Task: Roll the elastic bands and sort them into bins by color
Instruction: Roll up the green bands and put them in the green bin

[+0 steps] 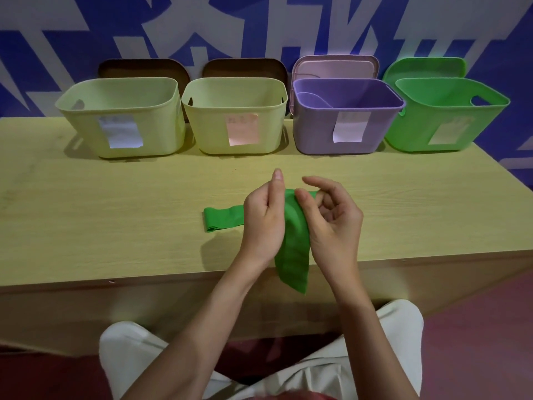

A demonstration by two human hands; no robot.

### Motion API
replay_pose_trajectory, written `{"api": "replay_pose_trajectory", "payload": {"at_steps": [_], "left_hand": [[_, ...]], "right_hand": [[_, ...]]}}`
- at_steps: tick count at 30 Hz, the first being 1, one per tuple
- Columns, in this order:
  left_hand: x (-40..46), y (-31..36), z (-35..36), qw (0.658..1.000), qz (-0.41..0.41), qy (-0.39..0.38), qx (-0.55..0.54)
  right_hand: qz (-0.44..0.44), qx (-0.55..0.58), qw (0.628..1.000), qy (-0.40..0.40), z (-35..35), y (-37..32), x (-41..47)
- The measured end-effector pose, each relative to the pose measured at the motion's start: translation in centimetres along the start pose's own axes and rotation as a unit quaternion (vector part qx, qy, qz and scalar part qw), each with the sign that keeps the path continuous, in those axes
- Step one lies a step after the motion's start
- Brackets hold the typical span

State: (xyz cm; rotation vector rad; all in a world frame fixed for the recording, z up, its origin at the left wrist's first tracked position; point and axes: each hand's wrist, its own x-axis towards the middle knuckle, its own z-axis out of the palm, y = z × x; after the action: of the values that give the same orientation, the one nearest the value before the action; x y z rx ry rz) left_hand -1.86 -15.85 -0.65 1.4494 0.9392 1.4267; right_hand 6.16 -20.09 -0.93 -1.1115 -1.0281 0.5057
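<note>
Head view: you sit at the desk [115, 197], looking down on both hands just inside its near edge, about midway along it
Green band [291, 241]: you hold it up between your hands; one end hangs past the near edge toward your lap, the other trails left and lies flat on the desk, so the loose length seems free to feed a roll
Left hand [264, 223]: fingers curled round the band from the left, thumb pointing up; it grips the strip, seemingly as the anchor
Right hand [331, 226]: thumb and forefinger pinch the top end of the band, the other fingers loosely bent and spread; this looks like the start of the first turn
Forearms: both reach in from below and converge, wrists above the near edge
Green bin [418, 134]: far right corner, the likely home for this band
Purple bin [320, 137]: just left of it
Two pale yellow bins [161, 131]: further left along the far edge
Progress: rolling barely begun, by my reading
</note>
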Motion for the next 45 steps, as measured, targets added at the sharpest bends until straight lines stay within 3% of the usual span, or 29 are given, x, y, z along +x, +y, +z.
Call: {"api": "replay_pose_trajectory", "payload": {"at_steps": [4, 10, 21, 29, 38, 42, 45], "left_hand": [[0.0, 0.4, 0.2, 0.999, -0.023, 0.002, -0.025], [-0.4, 0.0, 0.0, 0.998, 0.031, -0.02, 0.06], [-1.0, -0.5, -0.6, 0.977, 0.143, -0.035, 0.155], [-1.5, 0.1, -0.1, 0.986, 0.118, -0.003, 0.121], [-1.0, 0.6, -0.1, 1.0, -0.001, 0.008, -0.002], [-0.9, 0.5, 0.2, 1.0, -0.01, 0.004, 0.003], [-1.0, 0.0, 0.1, 0.997, 0.027, -0.018, 0.064]], "right_hand": [[-0.033, -0.047, 0.998, -0.013, 0.1, -0.2, -0.4], [-0.078, -0.161, 0.984, -0.006, 0.0, 0.7, -0.5], [-0.064, -0.117, 0.991, 0.002, 0.1, 0.3, -1.1], [-0.081, -0.126, 0.988, -0.022, 0.1, 0.7, -1.4], [-0.08, -0.053, 0.993, -0.07, -0.5, 0.0, -0.8], [-0.081, -0.064, 0.993, -0.06, -0.6, 0.3, -0.7], [-0.075, -0.071, 0.994, -0.035, -0.6, 0.6, -0.8]]}}
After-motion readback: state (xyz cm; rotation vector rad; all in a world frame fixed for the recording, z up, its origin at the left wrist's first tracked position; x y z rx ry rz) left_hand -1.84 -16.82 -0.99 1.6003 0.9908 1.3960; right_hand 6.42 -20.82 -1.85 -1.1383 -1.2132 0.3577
